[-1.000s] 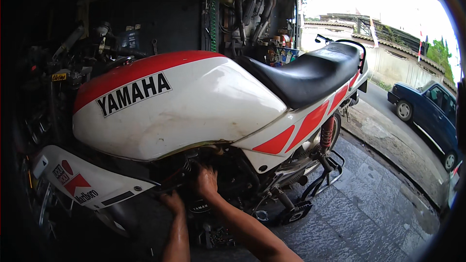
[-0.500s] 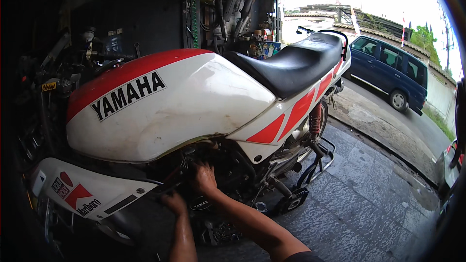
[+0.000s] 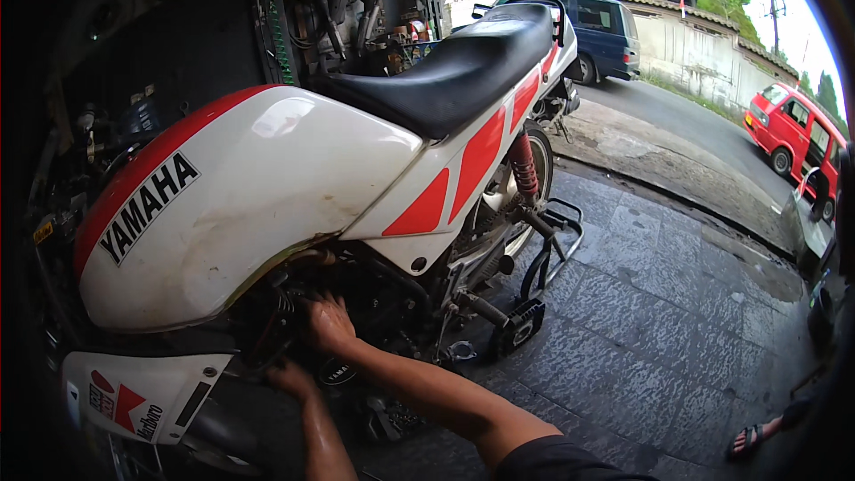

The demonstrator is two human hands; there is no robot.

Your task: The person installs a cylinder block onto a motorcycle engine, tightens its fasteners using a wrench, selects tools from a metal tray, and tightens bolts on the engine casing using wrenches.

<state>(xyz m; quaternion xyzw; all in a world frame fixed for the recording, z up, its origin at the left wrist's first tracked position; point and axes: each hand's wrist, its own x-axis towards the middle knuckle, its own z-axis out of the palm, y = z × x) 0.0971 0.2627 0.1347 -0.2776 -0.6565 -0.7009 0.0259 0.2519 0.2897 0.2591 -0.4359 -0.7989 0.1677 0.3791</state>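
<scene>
A white motorcycle with a red-topped fuel tank stands side-on before me, and both hands reach into the dark engine area below that tank. My right hand is at the upper part, beside a small coil spring; its fingers are bent in among the dark parts, and what they grip is hidden. Lower and to the left, my left hand reaches in near the round engine cover. Its fingers are lost in shadow. The white lower fairing lies left of my hands.
A black seat tops the bike. Near the footpeg, stone tiles cover the floor. A sandalled foot shows at lower right. Beyond the kerb are a blue van and a red minivan.
My view has turned right, so the motorcycle sits further left. The blue van is now partly behind the seat; the red minivan and sandalled foot have come into view. Both hands stay at the engine.
</scene>
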